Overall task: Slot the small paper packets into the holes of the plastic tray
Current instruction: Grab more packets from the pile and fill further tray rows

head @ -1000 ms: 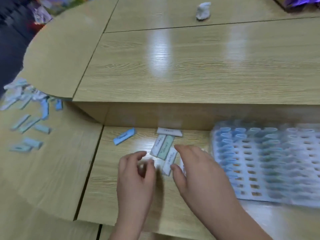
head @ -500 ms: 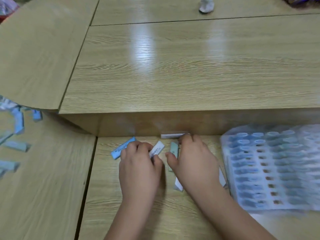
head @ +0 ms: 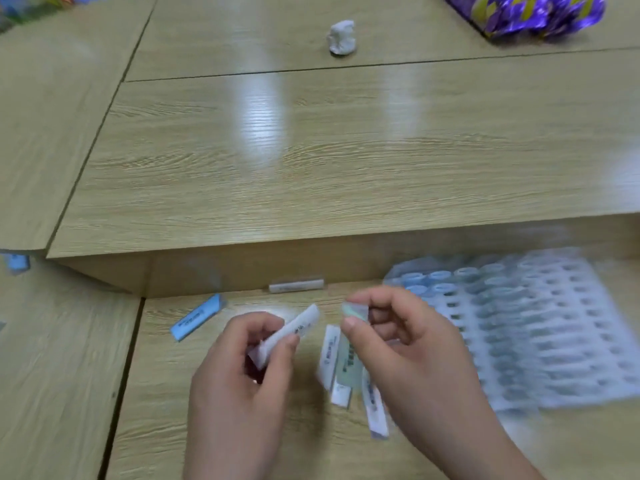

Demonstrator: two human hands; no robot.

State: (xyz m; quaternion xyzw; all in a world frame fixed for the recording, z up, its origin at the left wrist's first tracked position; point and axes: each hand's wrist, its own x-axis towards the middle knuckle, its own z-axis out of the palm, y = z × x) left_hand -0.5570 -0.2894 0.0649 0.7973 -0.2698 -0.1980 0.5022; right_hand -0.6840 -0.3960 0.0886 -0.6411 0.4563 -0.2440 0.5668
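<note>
My left hand (head: pixel 242 368) pinches a white paper packet (head: pixel 294 332) between thumb and fingers, raised above the lower desk. A pale green packet (head: pixel 354 310) is pinched by my right hand (head: pixel 401 348), just right of the left hand. Several more packets (head: pixel 341 370) lie on the desk under and between my hands. The clear plastic tray (head: pixel 540 337) with rows of holes lies to the right; packets fill its far-left holes. The image is blurred.
A blue packet (head: pixel 197 317) lies left of my hands and a white one (head: pixel 296 285) rests against the raised desk's front wall. Another blue packet (head: pixel 17 262) sits at far left. On the upper desk stand a crumpled white lump (head: pixel 342 38) and a purple foil bag (head: pixel 533 12).
Both hands have lifted off the desk, each now holding a packet up. The view has tilted, so the upper desk's far objects show.
</note>
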